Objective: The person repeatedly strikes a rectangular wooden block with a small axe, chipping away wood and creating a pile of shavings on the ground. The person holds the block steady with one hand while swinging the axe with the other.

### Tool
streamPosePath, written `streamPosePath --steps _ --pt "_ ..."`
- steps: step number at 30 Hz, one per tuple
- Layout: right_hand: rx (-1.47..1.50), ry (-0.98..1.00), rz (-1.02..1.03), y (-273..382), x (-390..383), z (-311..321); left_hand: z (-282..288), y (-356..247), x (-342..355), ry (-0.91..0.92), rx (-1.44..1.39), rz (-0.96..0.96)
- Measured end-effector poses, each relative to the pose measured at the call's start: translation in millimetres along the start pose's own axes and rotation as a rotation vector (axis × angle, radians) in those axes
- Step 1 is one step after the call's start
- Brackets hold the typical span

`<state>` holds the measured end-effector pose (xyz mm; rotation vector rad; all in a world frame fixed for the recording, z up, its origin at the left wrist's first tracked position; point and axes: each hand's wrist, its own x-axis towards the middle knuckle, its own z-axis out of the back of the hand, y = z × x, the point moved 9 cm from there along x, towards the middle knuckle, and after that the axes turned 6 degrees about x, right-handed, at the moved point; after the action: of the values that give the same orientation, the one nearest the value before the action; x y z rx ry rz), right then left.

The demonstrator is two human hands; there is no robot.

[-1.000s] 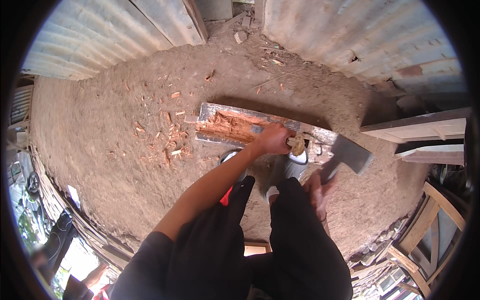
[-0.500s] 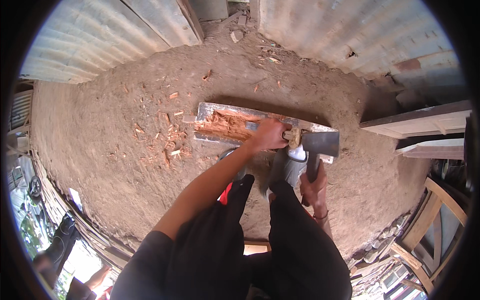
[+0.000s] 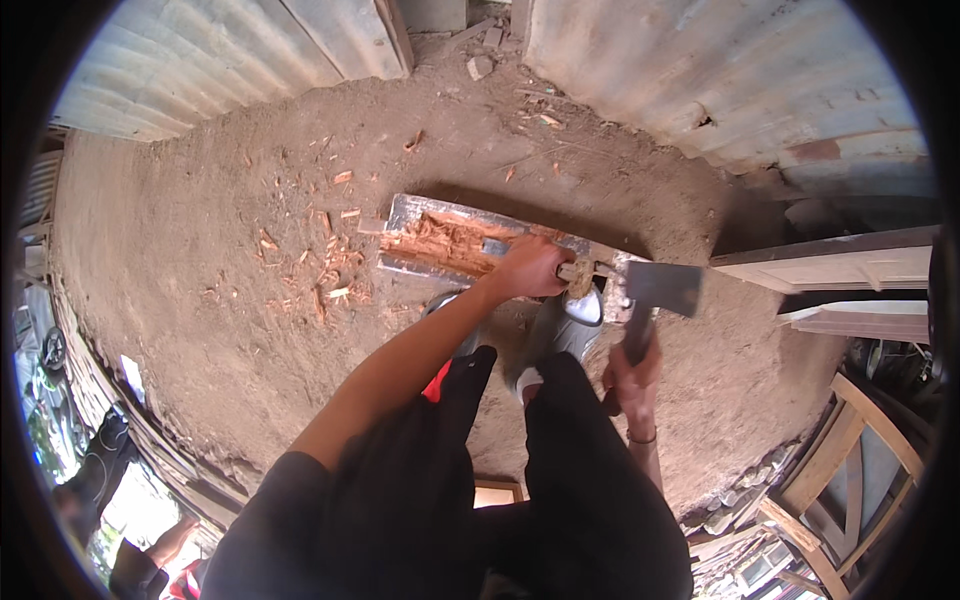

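A long timber piece (image 3: pixel 400 213) lies on the ground by my feet, its upper face hollowed to reddish raw wood. My left hand (image 3: pixel 535 268) is closed round a chisel. The chisel's metal blade (image 3: pixel 493 246) slants into the hollow, and its frayed wooden butt (image 3: pixel 580 276) sticks out on the right of my fist. My right hand (image 3: pixel 633 378) grips the dark handle of a hatchet (image 3: pixel 665 288). The broad grey hatchet head stands to the right of the chisel butt, apart from it, over the timber's right end. My fingers hide the middle of the chisel.
Wood chips (image 3: pixel 325 270) lie scattered on the dirt floor left of the timber. A panelled wooden piece (image 3: pixel 830 262) stands at the right, and a wooden frame (image 3: pixel 830 480) leans at lower right. Corrugated metal sheets (image 3: pixel 720 80) line the far side. Another person's arm (image 3: pixel 172 543) shows at lower left.
The hatchet head has swung to the right, away from the chisel butt. My left hand keeps its hold on the chisel, and the whole view has shifted slightly.
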<state>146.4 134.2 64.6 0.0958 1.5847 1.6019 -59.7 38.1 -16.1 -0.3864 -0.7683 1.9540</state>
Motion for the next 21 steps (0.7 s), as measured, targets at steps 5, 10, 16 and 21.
streamPosePath --steps 5,10,16,21 --pt "0.296 -0.205 0.082 9 -9 9 0 -3 2 0.017 -0.040 0.000" --pt "-0.185 0.073 -0.063 -4 -2 -23 -5 0 1 0.075 0.017 0.010" --pt "0.034 -0.024 -0.053 16 -8 5 -10 1 -4 0.118 0.003 0.030" --pt "0.380 -0.333 0.112 22 -20 20 -4 3 -3 0.088 -0.039 0.063"
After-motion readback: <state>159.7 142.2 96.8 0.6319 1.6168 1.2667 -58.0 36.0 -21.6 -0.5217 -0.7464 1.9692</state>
